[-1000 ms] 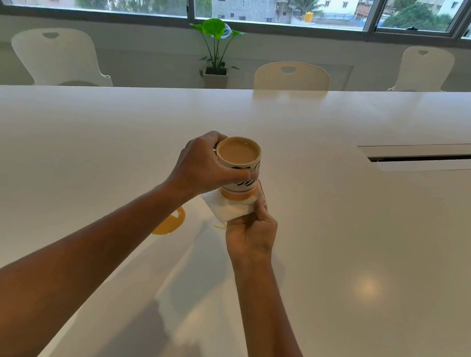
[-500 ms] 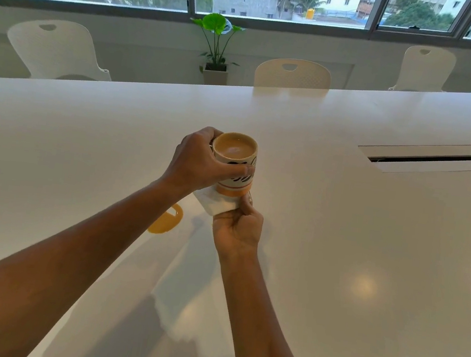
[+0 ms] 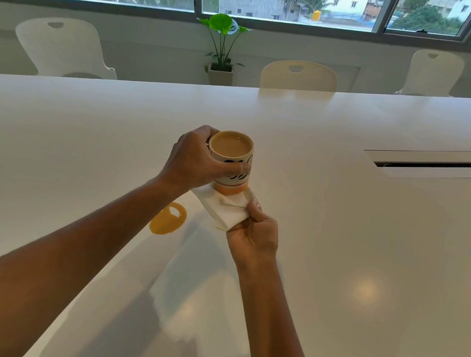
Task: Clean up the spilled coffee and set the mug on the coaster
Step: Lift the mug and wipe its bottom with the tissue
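Note:
My left hand [image 3: 195, 160] grips a cream mug [image 3: 231, 163] with black markings and an orange base band, full of milky coffee, held upright above the white table [image 3: 338, 250]. My right hand [image 3: 252, 234] pinches a white napkin [image 3: 226, 209] that is pressed against the underside of the mug. A puddle of spilled coffee [image 3: 167, 222] lies on the table just left of the napkin, beside my left forearm. I see no coaster in this view.
A long cable slot [image 3: 437, 166] is set into the table at the right. Three white chairs [image 3: 298, 76] stand along the far edge. A potted plant [image 3: 223, 46] stands on the floor under the windows.
The napkin has slid a little toward me under the mug, and more of it shows. The mug stays in my left hand at about the same spot.

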{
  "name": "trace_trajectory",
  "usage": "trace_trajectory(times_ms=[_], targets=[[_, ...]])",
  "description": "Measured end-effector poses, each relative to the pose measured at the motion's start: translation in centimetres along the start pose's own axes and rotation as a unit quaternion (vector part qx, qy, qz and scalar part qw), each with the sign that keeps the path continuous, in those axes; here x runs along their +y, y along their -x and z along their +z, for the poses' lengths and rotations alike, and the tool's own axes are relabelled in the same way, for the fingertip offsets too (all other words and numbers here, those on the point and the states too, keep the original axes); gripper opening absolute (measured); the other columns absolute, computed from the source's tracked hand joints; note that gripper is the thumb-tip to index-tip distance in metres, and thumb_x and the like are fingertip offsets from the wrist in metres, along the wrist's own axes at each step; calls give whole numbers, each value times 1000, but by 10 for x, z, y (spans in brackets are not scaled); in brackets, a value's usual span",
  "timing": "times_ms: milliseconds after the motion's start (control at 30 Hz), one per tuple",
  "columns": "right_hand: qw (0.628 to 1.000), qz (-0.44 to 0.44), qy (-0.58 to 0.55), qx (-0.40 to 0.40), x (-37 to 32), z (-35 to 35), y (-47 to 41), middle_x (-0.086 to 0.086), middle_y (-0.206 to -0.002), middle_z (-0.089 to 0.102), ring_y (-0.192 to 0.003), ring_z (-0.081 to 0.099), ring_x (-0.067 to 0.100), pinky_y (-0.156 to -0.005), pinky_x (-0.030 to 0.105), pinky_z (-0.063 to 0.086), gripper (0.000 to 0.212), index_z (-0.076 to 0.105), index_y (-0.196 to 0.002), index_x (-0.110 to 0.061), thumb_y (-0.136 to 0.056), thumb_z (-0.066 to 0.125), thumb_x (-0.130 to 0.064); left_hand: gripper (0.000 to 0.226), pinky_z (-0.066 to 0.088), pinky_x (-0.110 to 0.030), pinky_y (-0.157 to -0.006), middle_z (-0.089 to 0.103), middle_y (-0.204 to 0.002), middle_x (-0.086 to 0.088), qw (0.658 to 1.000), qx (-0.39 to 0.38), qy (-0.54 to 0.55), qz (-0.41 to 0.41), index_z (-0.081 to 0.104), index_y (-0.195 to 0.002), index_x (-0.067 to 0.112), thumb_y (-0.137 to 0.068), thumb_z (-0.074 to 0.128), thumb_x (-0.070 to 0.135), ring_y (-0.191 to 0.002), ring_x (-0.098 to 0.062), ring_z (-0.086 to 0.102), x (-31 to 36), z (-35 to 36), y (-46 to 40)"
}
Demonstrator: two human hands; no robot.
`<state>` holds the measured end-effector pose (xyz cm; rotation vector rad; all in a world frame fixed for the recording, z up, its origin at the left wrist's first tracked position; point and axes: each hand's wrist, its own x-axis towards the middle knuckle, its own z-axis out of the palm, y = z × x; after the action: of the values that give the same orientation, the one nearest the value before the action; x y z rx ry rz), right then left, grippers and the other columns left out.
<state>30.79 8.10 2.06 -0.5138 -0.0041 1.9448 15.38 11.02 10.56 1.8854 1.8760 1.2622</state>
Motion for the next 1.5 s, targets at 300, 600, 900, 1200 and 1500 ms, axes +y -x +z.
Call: trace_trajectory(times_ms=[300,600,900,1200,1500], targets=[[993,-53,96,38,-43,-26,5,23,-142,65,-118,67,37,-93,51,59,37,58,-143,-1,-113,39,-8,87,63,-33,-81,71,-116,5,1000,11,15,-22,62,-126,18,-59,86,69,-101,-18,69,-4,-5,4],[467,-517,717,9,-115,-51,-39,5,-150,63,-142,56,18,-119,27,43,58,58,-150,-11,-100,40,13,93,64,-39,-80,70,-110,9,999,23,18,-34,63,-122,22,-51,80,81,-100,-17,69,-10,-14,10],[389,-93,901,-168,-91,-54,-81,-6,-174,28,-165,10,25,-132,41,3,58,44,-161,-33,-110,42,-5,90,62,-30,-78,66,-114,12,1000,18,10,-24,60,-127,22,-59,83,76,-101,-16,68,-17,-12,11],[402,-46,866,-293,-72,-45,-62,-25,-160,34,-153,19,2,-124,16,10,50,54,-155,-23,-112,45,-1,92,63,-33,-79,65,-113,13,1000,13,13,-21,60,-127,22,-57,80,78,-101,-16,68,-18,-8,9],[393,14,851,-348,-67,-52,-48,-5,-172,34,-163,17,14,-133,43,15,47,57,-152,-33,-113,45,-9,93,63,-37,-82,71,-122,0,1000,13,17,-19,60,-129,18,-58,80,75,-104,-18,68,-17,-4,9]])
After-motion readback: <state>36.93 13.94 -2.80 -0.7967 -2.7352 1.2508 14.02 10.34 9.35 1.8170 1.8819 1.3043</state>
